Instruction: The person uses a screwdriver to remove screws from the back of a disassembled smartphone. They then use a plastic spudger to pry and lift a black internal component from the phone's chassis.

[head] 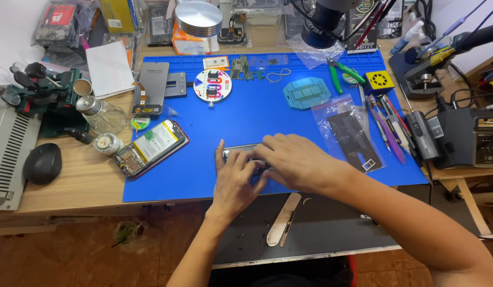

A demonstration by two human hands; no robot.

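At the lower middle of the frame, both hands close over a slim dark phone frame (237,150) lying on the blue silicone work mat (268,117) on the wooden desk (81,180). The left hand (236,178) presses its fingers on the frame; the right hand (297,159) covers its right end, grip closed. An opened red-edged phone (151,148) lies to the left.
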